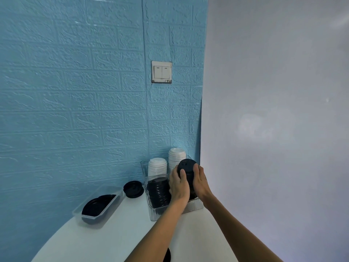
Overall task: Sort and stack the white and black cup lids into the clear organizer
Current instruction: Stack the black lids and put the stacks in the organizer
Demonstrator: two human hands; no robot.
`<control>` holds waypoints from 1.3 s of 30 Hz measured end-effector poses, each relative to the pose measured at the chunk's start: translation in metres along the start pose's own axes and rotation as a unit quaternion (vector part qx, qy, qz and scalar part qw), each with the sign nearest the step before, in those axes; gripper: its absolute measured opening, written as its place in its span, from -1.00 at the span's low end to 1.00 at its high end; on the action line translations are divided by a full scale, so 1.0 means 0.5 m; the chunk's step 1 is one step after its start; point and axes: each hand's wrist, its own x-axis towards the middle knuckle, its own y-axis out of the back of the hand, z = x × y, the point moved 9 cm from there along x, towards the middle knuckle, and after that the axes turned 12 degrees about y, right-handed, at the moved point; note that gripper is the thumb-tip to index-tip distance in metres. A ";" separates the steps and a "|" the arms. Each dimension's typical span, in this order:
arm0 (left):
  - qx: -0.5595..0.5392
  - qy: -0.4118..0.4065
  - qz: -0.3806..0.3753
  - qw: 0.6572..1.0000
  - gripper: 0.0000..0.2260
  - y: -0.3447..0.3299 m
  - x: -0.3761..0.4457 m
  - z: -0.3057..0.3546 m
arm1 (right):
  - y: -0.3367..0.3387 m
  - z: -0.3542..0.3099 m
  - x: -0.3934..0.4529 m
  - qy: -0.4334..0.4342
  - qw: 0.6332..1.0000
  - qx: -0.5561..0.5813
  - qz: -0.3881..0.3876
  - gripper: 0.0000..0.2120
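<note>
A clear organizer stands in the table's far corner. Two stacks of white lids fill its back compartments, and a stack of black lids sits in the front left one. Both hands clasp a second stack of black lids over the front right compartment. My left hand wraps its left side and my right hand its right side. The lower part of this stack is hidden behind my hands.
A single black lid lies on the white table left of the organizer. Further left, a clear rectangular tray holds a few black lids. The blue brick wall with a light switch rises behind; a white wall is at right.
</note>
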 end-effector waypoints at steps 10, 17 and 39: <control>0.066 -0.085 -0.009 0.994 -0.48 0.009 -0.015 0.016 | 0.015 -0.009 0.003 -0.015 0.996 -0.074 -0.044 -0.52; 0.117 -0.101 -0.006 0.988 -0.53 0.005 -0.002 0.022 | 0.028 -0.034 0.003 0.018 0.995 -0.086 -0.044 -0.62; 0.409 -0.179 0.052 0.893 0.33 -0.014 -0.013 0.014 | 0.017 -0.010 -0.002 -0.027 0.994 0.006 -0.107 -0.47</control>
